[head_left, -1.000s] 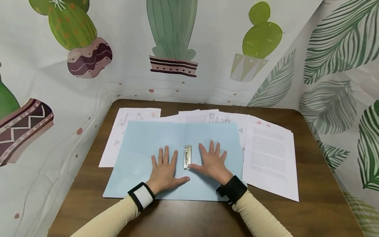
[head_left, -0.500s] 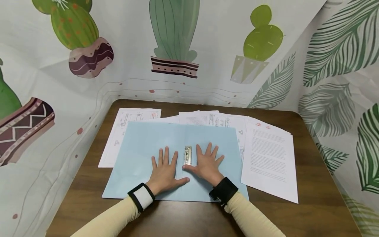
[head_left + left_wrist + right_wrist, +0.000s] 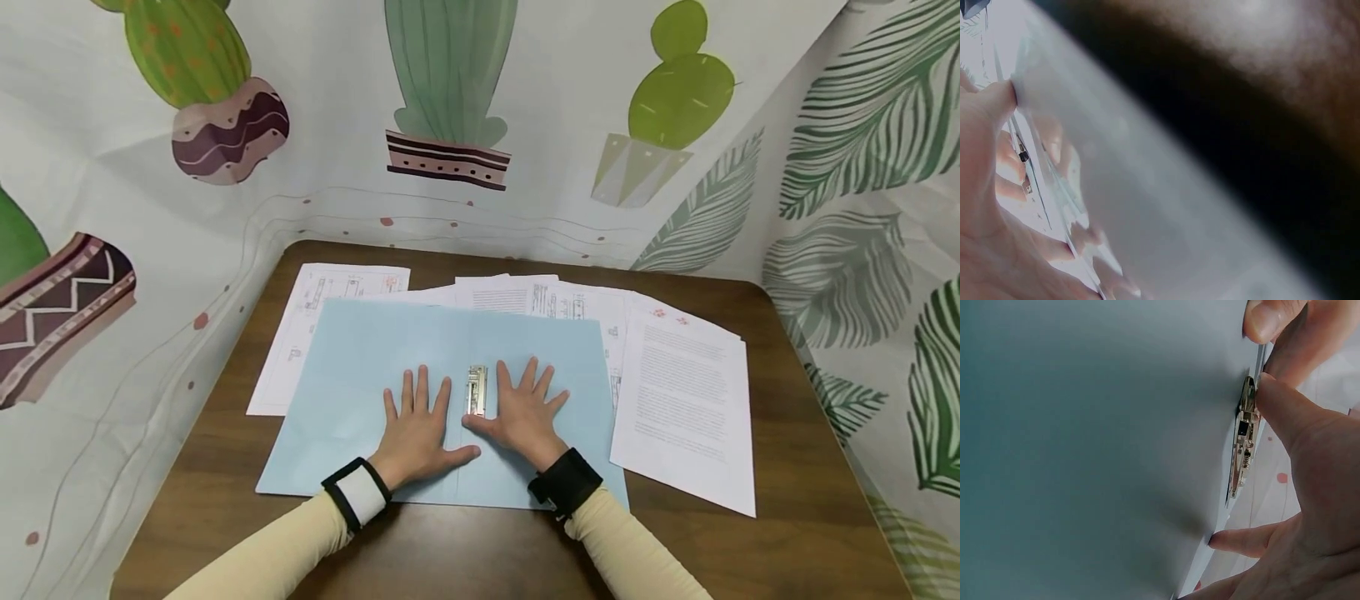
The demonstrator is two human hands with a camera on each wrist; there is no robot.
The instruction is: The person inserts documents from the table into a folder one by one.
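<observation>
A light blue folder (image 3: 367, 333) lies spread open on the table, with a metal clip (image 3: 476, 390) fixed just right of its fold. My left hand (image 3: 416, 433) rests on the left half, fingers straight and spread, its thumb reaching across the fold below the clip. On the right half rests my right hand (image 3: 528, 417), also with spread fingers; its thumb is at the clip's lower end. The right wrist view shows the clip (image 3: 1244, 437) from the side, with the right thumb (image 3: 1282, 403) at one end of it. Neither hand holds anything.
Printed sheets (image 3: 495, 296) stick out from under the folder's far edge. More text pages (image 3: 686, 408) lie at its right, and a drawing sheet (image 3: 281, 367) shows at its left. A patterned cloth (image 3: 555, 92) hangs behind the brown table (image 3: 810, 500).
My right hand has shifted slightly left, bringing its thumb over to the clip's lower end. The left hand stays in place on the folder. The head view has tilted slightly.
</observation>
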